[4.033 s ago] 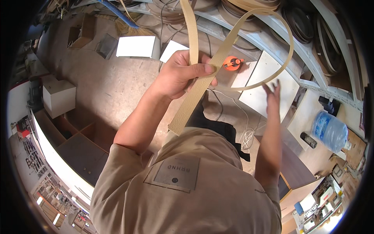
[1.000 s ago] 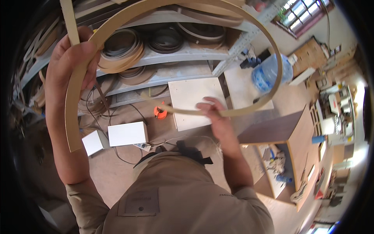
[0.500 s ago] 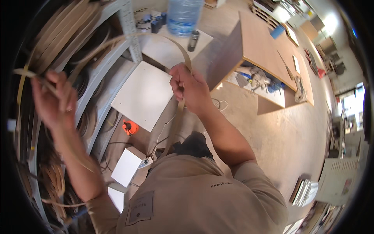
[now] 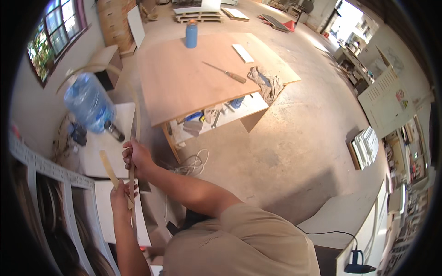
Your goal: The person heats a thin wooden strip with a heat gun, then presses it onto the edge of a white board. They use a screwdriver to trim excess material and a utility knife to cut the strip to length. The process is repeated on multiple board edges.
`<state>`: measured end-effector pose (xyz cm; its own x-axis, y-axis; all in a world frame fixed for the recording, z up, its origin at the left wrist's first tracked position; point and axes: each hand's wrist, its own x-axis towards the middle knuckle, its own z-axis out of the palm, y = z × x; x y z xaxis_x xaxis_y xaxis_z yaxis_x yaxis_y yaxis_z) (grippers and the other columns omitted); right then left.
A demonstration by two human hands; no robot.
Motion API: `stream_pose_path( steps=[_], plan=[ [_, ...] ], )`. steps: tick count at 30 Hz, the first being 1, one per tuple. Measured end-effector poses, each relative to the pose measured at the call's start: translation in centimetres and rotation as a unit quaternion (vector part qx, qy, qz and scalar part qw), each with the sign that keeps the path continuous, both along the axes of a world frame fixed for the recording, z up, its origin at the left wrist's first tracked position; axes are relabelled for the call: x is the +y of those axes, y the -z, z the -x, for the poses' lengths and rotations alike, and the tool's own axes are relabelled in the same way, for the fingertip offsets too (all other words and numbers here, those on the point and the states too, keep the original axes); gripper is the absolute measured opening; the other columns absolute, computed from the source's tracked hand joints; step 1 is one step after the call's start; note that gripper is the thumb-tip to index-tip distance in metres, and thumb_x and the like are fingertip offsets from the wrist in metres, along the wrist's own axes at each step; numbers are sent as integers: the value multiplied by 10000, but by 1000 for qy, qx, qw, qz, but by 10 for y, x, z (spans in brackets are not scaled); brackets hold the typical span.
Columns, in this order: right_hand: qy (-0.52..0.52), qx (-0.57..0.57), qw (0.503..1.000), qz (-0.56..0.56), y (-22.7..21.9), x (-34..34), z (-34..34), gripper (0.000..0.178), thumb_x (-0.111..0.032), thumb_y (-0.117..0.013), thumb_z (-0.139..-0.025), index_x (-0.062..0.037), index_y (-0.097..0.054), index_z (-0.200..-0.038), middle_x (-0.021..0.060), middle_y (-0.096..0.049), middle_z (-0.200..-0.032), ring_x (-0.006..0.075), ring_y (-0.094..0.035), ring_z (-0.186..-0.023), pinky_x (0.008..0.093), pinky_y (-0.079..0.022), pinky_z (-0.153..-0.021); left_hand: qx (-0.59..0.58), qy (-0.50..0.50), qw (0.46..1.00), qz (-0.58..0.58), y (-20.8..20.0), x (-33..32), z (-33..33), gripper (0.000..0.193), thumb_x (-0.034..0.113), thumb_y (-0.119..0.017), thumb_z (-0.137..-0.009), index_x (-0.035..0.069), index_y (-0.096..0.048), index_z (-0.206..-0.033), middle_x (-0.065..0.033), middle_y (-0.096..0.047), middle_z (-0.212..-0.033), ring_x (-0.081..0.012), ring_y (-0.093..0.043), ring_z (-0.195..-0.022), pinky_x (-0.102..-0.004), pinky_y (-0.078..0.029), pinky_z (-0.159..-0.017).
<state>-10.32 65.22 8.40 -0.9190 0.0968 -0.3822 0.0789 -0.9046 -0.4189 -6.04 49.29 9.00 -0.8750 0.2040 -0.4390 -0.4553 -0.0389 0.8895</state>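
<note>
My left hand [image 4: 120, 201] is closed on a thin beige strip of edge banding, whose free end [image 4: 108, 166] sticks up past the fingers. Just above it, my right hand [image 4: 137, 158] is closed round another stretch of the banding [image 4: 137, 112]. From there the strip arches up in a loose loop behind a big blue water bottle [image 4: 90, 102] and hangs down past my left hand. Under both hands lie white boards [image 4: 102, 202]. A dark cylinder [image 4: 113, 130] stands beside the bottle.
Ahead stands a wooden workbench [image 4: 184, 83] bearing a blue flask [image 4: 191, 34], a wooden-handled file [image 4: 232, 76] and a rag [image 4: 267, 85]. Tools fill its lower shelf [image 4: 248, 106]. At my left is a metal rack [image 4: 69, 202] of coiled strips. White cable [image 4: 195, 163] lies on the floor.
My view has swung from the rack toward the workbench. My left hand has come away from the rack with the strip and is now close below my right hand, which still holds the banding.
</note>
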Motion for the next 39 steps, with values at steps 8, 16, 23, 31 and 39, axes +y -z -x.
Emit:
stream_pose_path(
  steps=[8,16,23,31,39],
  plan=[
    [35,-12,998,-49,-14,130,35,512,-491,-340,-1058,-58,-600,-1146,66,-620,-791,176,-588,-634,349,-524,-658,53,146,984,84,-52,128,55,134,153,-591,-972,34,-532,-959,-49,-561,-678,-137,-492,-439,-270,-383,-381],
    [-83,-70,969,-222,0,205,42,526,-486,-459,-1027,-30,-534,-1279,136,-692,-1093,259,-691,-980,435,-541,-846,289,253,862,331,-90,182,139,239,205,-711,-842,-5,-678,-733,-73,-596,-558,-146,-541,-461,-331,-397,-446],
    [-26,-117,934,-336,8,248,-68,321,-255,-527,-1016,-10,-597,-1210,123,-710,-969,188,-696,-826,287,-556,-714,277,323,823,376,-67,232,209,257,240,-732,-810,-12,-686,-830,-74,-653,-646,-177,-595,-493,-337,-488,-508],
    [70,-277,934,-216,91,254,-186,262,-204,-511,-998,-19,-602,-1160,97,-686,-893,168,-649,-727,300,-534,-694,254,341,823,377,-49,250,238,249,239,-733,-821,-5,-691,-839,-69,-644,-649,-166,-581,-513,-324,-481,-520],
    [2,-287,919,-271,106,291,-178,279,-169,-497,-1000,2,-609,-1190,104,-701,-931,173,-678,-801,292,-536,-727,246,326,827,386,-55,271,236,239,218,-733,-827,-15,-683,-843,-76,-633,-648,-169,-574,-526,-318,-472,-515]
  ],
)
